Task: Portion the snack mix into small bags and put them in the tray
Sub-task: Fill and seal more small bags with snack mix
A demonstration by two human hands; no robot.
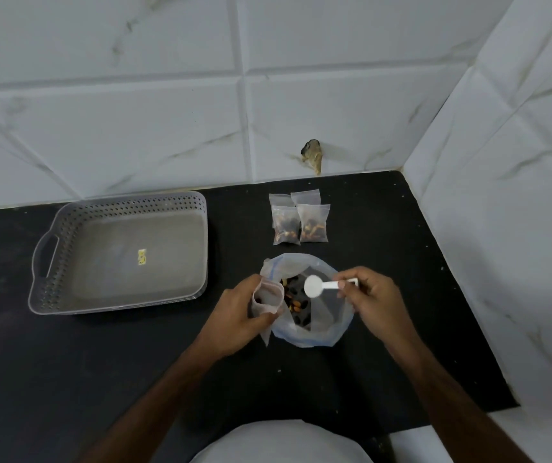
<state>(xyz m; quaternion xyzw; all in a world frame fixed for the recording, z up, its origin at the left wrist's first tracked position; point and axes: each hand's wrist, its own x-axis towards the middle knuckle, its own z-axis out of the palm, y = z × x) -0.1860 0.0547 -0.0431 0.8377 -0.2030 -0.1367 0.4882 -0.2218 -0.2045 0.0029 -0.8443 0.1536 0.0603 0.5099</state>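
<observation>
1. Black counter under everything, running back to a white marble-look tiled wall and a second tiled wall along its right edge.
2. Your left hand is curled round a small clear bag, holding its mouth open. There are a couple of dark bits down inside it, and it sits right against the left rim of the big bag.
3. Your right hand pinches the handle of a white plastic scoop. The bowl of the scoop faces up and looks empty, hovering over the big bag's opening.
4. The big clear bag with the blue zip edge stands open on the counter between your hands, snack mix visible inside: nuts and dark pieces.
5. Just behind the big bag, toward the back edge of the counter, there's a little cluster of filled small bags. Two in front clearly have mix in them, and at least two more stand behind those. Can't tell how full the back ones are.
6. The grey perforated plastic tray sits near the back left of the counter, well apart from the bags, with a small yellow sticker on its floor.
7. There's a brownish chipped spot on the back wall just above the counter, behind the filled bags.
</observation>
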